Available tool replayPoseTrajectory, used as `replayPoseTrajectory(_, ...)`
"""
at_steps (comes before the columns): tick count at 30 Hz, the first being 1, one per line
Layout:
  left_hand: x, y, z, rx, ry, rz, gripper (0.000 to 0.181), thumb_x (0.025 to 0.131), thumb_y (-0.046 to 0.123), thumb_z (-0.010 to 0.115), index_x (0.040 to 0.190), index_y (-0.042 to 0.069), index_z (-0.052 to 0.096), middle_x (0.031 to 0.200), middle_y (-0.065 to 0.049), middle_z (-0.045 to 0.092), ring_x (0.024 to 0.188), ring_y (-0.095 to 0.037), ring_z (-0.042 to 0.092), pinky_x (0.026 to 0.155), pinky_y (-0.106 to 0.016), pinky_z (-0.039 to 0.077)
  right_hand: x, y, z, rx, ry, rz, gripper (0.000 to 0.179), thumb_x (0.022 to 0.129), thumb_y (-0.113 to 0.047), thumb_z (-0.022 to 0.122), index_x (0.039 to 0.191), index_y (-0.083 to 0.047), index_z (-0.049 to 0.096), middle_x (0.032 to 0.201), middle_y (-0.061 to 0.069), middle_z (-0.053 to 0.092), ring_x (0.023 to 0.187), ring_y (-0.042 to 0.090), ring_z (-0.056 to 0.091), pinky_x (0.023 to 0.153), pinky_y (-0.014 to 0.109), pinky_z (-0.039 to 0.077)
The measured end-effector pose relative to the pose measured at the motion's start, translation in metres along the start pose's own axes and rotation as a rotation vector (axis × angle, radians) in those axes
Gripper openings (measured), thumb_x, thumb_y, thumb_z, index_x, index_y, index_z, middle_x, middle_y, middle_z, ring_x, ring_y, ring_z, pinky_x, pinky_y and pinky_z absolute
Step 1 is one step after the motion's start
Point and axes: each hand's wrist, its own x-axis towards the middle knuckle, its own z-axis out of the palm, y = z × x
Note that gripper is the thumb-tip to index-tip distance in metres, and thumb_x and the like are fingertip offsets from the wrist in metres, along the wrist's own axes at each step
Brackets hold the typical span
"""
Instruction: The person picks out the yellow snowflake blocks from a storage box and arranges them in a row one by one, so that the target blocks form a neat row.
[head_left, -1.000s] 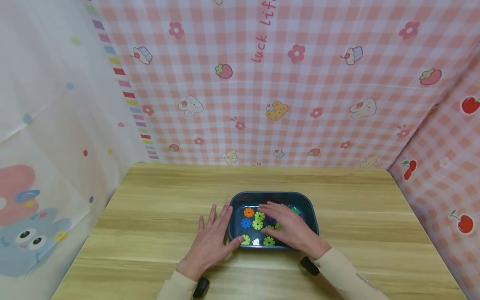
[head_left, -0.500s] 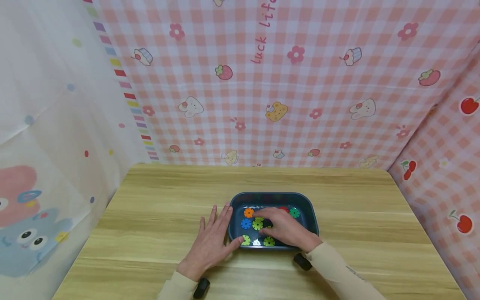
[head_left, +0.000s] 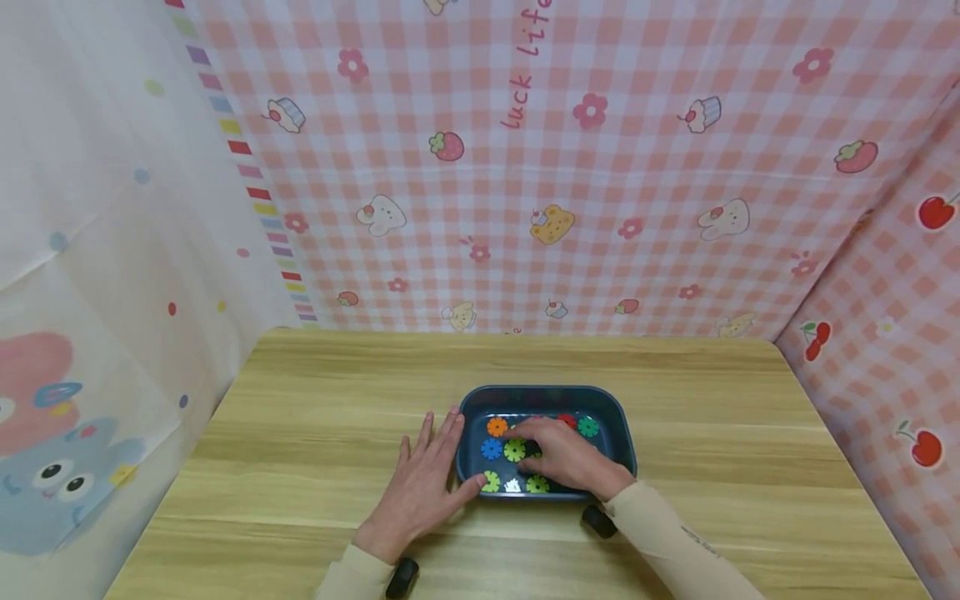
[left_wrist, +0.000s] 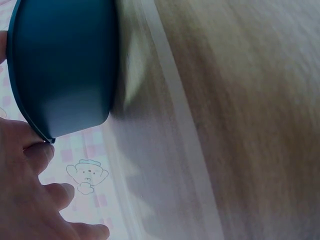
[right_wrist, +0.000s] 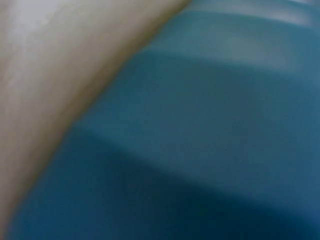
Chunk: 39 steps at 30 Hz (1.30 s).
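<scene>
A dark blue plastic tray point(head_left: 547, 395) stands on the table, with several flower-shaped toy discs lying in it. My left hand point(head_left: 420, 483) rests at its left end, fingers straight, thumb over the near rim; in the left wrist view, fingers touch the tray's point(left_wrist: 70, 65) edge. My right hand point(head_left: 566, 454) reaches down inside, fingers bent over the discs. Thumb and forefinger are apart, beside a yellow-green disc point(head_left: 515, 450). Its other fingers are hidden, so whether they hold a disc does not show. The right wrist view is blurred, with only skin and the blue tray point(right_wrist: 210, 115).
Around the hand lie an orange disc point(head_left: 497, 427), a blue disc point(head_left: 491, 449), a red disc point(head_left: 567, 420), a green disc point(head_left: 588, 427) and a white piece point(head_left: 513, 485). The wooden table point(head_left: 337, 375) meets a pink checked cloth point(head_left: 480, 192) behind.
My right hand has lowered into the tray and its fingers have bent, shifting slightly left over the upper yellow-green disc. Red and green discs are uncovered. The left hand has stayed still.
</scene>
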Motion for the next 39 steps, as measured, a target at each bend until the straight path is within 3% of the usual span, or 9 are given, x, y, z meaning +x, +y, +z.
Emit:
replayPoseTrajectory(6, 0.0000, -0.0007, 0.0006, -0.006, 0.003, 0.001, 0.092, 0.097, 0.067, 0.053, 0.165, 0.010, 0.027, 0.173, -0.005, 0.018, 0.157, -0.040, 0.013, 0.118, -0.073, 0.018, 0.0029, 0.0025, 0.0028, -0.013, -0.010, 0.001, 0.041, 0.092, -0.011, 0.079, 0.132, -0.010, 0.071, 0.129, 0.006, 0.068, 0.121, 0.023, 0.062, 0.106, 0.047, 0.050)
replayPoseTrajectory(18, -0.0003, 0.0008, 0.0003, -0.018, 0.009, 0.006, 0.091, 0.098, 0.066, 0.054, 0.165, 0.010, 0.028, 0.173, -0.005, 0.018, 0.157, -0.041, 0.013, 0.118, -0.073, 0.019, 0.0035, 0.0025, 0.0051, -0.054, -0.042, 0.049, 0.036, 0.092, -0.011, 0.080, 0.127, -0.010, 0.075, 0.114, 0.000, 0.062, 0.100, 0.014, 0.056, 0.093, 0.038, 0.055)
replayPoseTrajectory(25, -0.0004, 0.0001, 0.0015, -0.023, 0.012, 0.000, 0.091, 0.098, 0.066, 0.054, 0.164, 0.010, 0.028, 0.173, -0.005, 0.018, 0.157, -0.039, 0.012, 0.118, -0.072, 0.019, 0.0026, 0.0008, 0.0043, -0.084, -0.045, 0.068, 0.034, 0.093, -0.016, 0.080, 0.126, -0.011, 0.076, 0.113, -0.002, 0.060, 0.098, 0.013, 0.054, 0.093, 0.037, 0.055)
replayPoseTrajectory(32, -0.0010, -0.0002, 0.0024, -0.036, 0.015, -0.005, 0.091, 0.097, 0.065, 0.055, 0.164, 0.009, 0.028, 0.173, -0.004, 0.018, 0.157, -0.040, 0.012, 0.118, -0.072, 0.019, -0.0018, 0.0009, 0.0050, -0.171, -0.012, 0.023, 0.033, 0.092, -0.021, 0.081, 0.123, -0.011, 0.075, 0.114, 0.000, 0.062, 0.102, 0.015, 0.057, 0.094, 0.038, 0.055)
replayPoseTrajectory(39, -0.0007, -0.0001, 0.0022, -0.036, 0.013, -0.008, 0.092, 0.097, 0.066, 0.054, 0.165, 0.010, 0.027, 0.173, -0.004, 0.017, 0.158, -0.039, 0.011, 0.118, -0.072, 0.018, -0.0060, -0.0007, -0.0021, -0.099, 0.013, 0.072, 0.033, 0.094, -0.026, 0.077, 0.123, -0.012, 0.074, 0.120, 0.001, 0.064, 0.106, 0.016, 0.059, 0.100, 0.042, 0.054)
